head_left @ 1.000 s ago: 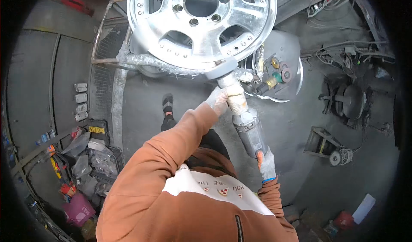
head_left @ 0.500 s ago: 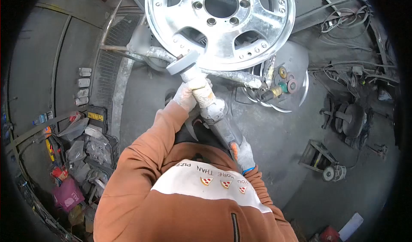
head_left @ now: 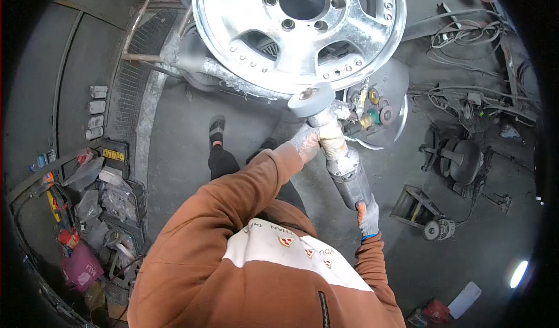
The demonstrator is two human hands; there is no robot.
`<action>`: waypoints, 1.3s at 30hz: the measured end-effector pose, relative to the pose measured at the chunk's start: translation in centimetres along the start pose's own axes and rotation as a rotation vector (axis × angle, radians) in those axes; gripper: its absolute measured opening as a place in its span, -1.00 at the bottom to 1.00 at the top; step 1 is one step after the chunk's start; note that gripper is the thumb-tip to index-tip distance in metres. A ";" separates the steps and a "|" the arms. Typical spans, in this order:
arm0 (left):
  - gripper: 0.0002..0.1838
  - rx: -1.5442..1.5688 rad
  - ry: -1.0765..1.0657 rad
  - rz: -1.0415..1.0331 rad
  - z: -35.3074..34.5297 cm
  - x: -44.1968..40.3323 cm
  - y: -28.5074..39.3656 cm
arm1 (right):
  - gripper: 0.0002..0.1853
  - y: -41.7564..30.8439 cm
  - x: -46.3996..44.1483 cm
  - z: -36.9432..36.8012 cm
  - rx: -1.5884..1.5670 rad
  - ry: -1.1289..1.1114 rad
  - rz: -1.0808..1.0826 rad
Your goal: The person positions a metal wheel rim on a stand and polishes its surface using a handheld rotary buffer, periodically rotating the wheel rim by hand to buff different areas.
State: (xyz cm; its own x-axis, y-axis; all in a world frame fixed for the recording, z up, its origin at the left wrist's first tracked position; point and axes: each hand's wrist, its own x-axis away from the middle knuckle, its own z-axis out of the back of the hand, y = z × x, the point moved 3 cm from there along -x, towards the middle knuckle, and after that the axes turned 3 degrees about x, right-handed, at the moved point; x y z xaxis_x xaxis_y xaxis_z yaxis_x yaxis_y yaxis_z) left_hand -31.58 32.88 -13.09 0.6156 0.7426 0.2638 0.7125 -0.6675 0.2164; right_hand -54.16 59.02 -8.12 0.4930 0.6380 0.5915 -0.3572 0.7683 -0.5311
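My left hand (head_left: 307, 143), in a pale work glove, grips the wrapped front part of a grey angle polisher (head_left: 348, 179). Farther back, my right hand (head_left: 368, 217), in a grey glove with a blue cuff edge, is closed around the tool's rear end. The polisher's thick light-grey disc (head_left: 311, 100) appears at the lower edge of a shiny alloy wheel rim (head_left: 301, 57); whether it touches the metal I cannot tell. The rim, with its bolt holes and spokes, rests on a pipe stand (head_left: 233, 82).
Right of the rim, a round metal plate (head_left: 397, 80) bears several small abrasive discs and a green-and-yellow piece. Coiled cables (head_left: 466, 31), a stool-like base (head_left: 466, 159) and a motor on a frame (head_left: 434, 229) are on the right. Toolboxes (head_left: 116, 156) and bags line the left.
Both hands have carried the polisher to the right along the rim's lower edge. The view has shifted, and my legs and shoe now show on the floor.
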 end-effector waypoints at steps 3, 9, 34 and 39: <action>-0.58 0.032 0.035 0.001 1.1 1.5 1.3 | -0.41 -2.5 0.4 -1.6 0.217 0.069 0.356; -0.50 -0.011 0.003 -0.029 5.0 4.7 8.3 | -0.02 -2.0 0.1 -9.9 0.336 0.058 0.400; -0.56 -0.015 0.060 0.066 2.5 2.5 1.9 | -0.07 0.9 4.0 -5.2 0.039 -0.010 0.064; -0.63 0.061 0.006 0.004 4.1 5.6 8.8 | -0.04 -3.2 4.0 -12.3 0.038 -0.058 0.127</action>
State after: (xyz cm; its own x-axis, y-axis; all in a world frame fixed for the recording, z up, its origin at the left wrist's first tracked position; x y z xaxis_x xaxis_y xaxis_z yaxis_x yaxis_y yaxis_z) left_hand -20.48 31.38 -13.53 0.6167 0.7395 0.2699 0.7292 -0.6658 0.1581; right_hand -41.28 58.48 -11.52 0.3958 0.7312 0.5556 -0.4441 0.6820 -0.5811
